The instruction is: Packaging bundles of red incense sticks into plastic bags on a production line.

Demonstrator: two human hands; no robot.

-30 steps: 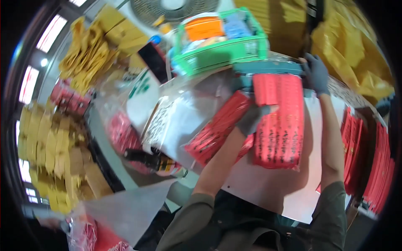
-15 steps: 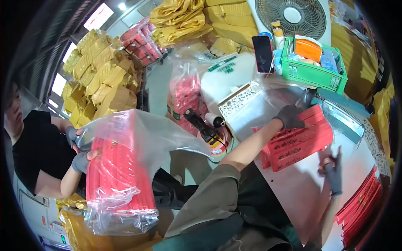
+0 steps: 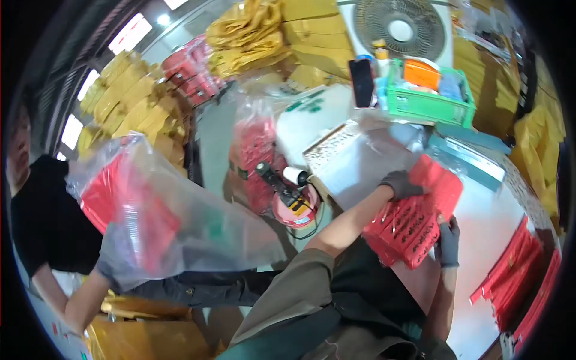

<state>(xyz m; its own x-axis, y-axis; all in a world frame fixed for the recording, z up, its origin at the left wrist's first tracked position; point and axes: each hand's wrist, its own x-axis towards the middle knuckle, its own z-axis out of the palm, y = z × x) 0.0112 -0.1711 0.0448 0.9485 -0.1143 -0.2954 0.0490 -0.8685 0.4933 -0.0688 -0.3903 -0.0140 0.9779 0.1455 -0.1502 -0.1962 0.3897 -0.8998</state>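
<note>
A bundle of red packets with dark printing (image 3: 408, 231) rests at the table's near edge, partly in shiny clear plastic. My left hand (image 3: 403, 185), in a grey fingerless glove, grips it at the far left side. My right hand (image 3: 448, 243), gloved alike, is closed against its right side with the fingers bent round the edge. Some fingertips of both hands are hidden by the bundle. A loose pile of flat red packets (image 3: 510, 273) lies on the table to the right of my right hand.
At left a co-worker handles a large clear plastic bag (image 3: 210, 231) with red packets inside. A tape gun (image 3: 279, 183) stands on a round roll. Behind the table are a green crate (image 3: 429, 105), a phone (image 3: 362, 83) and a fan (image 3: 400, 30). A teal-and-silver device (image 3: 471, 159) sits at the back right.
My right hand, spread apart from the bundle before, has come onto its right side. The bundle has turned and shifted nearer. The co-worker has tilted and raised the bagged red packets.
</note>
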